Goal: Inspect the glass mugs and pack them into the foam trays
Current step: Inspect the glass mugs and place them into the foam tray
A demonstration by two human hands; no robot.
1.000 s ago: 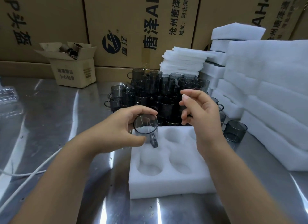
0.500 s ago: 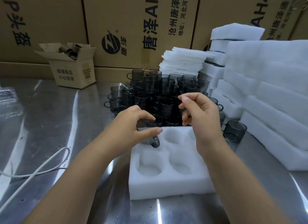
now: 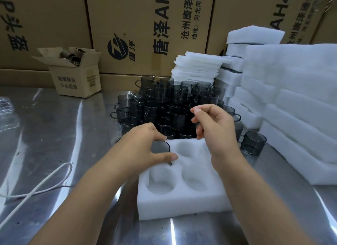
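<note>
The left hand (image 3: pixel 144 149) grips a smoke-grey glass mug (image 3: pixel 160 147) by its rim from above, thumb on the near side and fingers on the far side. The mug stands upright in the far left pocket of the white foam tray (image 3: pixel 182 206), which lies on the steel bench (image 3: pixel 54 135) close to its near edge. The mug looks nearly seated, with its handle pointing toward the near edge. The right hand (image 3: pixel 217 129) hovers above the tray's far side with its fingers loosely curled, holding nothing that shows.

By the look of it, packing of this tray has only begun. The three other pockets in view are bare, and the right forearm hides any further ones. A large pile of dark glass mugs (image 3: pixel 164 106) waits just behind the tray, and one lone grey mug (image 3: pixel 252 143) stands near the stacked white foam blocks (image 3: pixel 291 108) along the right edge. Whether those blocks already hold packed mugs cannot be told.
</note>
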